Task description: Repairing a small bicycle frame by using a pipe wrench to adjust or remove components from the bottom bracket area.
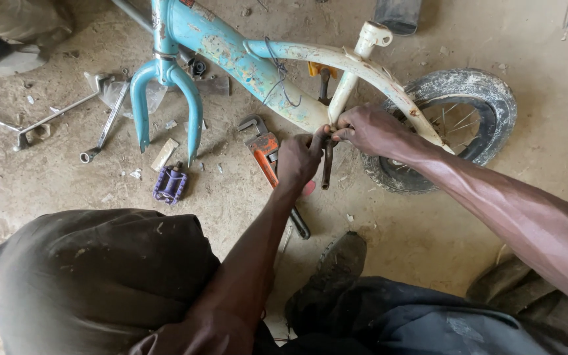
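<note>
Your left hand (pixel 299 158) at frame centre closes its fingers on the dark rusty metal crank arm (pixel 327 164), hanging below the worn light-blue and cream small bicycle frame (pixel 258 62). Your right hand (pixel 373 129), just right, pinches the crank's top. An orange-handled pipe wrench (pixel 265 150) lies left.

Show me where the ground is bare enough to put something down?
Bare ground lies right of the rear tyre, and at lower left, between the purple pedal and the picture's left edge. It is crowded near the fork: spanners, scraps, and the pipe wrench by both hands.
</note>
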